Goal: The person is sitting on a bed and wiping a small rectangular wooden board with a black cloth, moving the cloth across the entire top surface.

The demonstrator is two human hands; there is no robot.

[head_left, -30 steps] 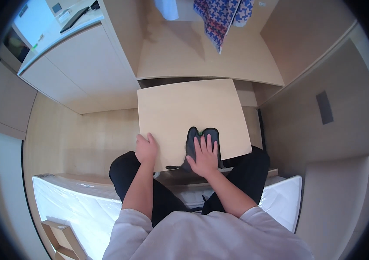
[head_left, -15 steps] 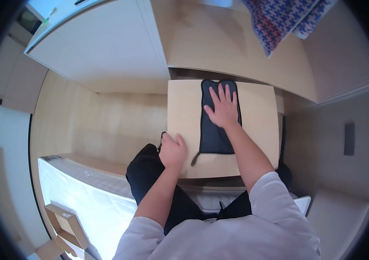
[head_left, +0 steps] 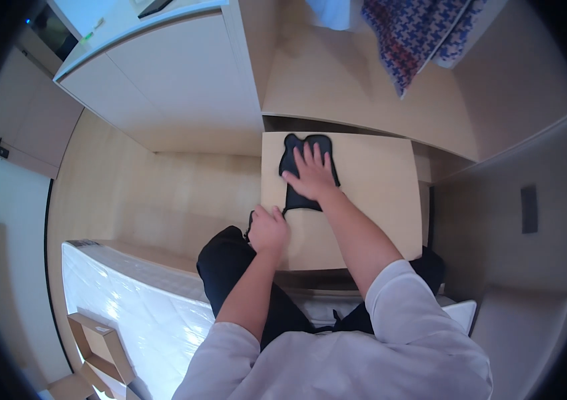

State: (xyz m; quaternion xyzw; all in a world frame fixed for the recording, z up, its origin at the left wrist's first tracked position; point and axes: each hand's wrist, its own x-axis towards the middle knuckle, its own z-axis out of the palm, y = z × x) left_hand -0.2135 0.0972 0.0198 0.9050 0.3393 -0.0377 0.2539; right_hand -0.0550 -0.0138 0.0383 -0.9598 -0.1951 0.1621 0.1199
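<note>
My right hand (head_left: 313,176) lies flat with its fingers spread on a dark grey cloth (head_left: 299,197) with black edging. The cloth is on the pale wooden top (head_left: 380,193) of a low box-like piece in front of me, towards its left side. At the top's left edge, my left hand (head_left: 270,230) is closed with curled fingers. A small dark piece (head_left: 251,225) shows beside those fingers; I cannot tell what it is. The cloth's tail-like corner reaches close to the left hand.
A patterned cloth (head_left: 407,43) hangs over the wooden cabinet floor (head_left: 370,113) ahead. A pale cabinet (head_left: 170,87) stands at front left. To the lower left are a plastic-wrapped mattress (head_left: 143,303) and an open cardboard box (head_left: 100,347). A wall (head_left: 497,213) runs along the right.
My right hand has slid left with the cloth, which is now bunched shorter and nearer my left hand. The left hand stays at the top's left edge. The view has shifted slightly.
</note>
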